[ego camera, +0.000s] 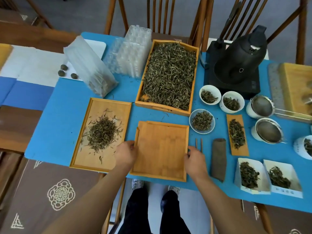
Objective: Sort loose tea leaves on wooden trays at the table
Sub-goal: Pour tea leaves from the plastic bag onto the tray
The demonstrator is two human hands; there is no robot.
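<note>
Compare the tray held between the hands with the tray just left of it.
The held tray is bare; the left tray carries a heap of tea leaves. The left hand and right hand grip the held tray's sides; nothing touches the left tray. Both are shallow, light wood.

Wooden chairs [200, 16] behind blue-covered table [67, 105]; grey floor [81, 12]; even light.

Bright, even light; faint shadows — wide-angle bending at the edges; slightly soft detail
</note>
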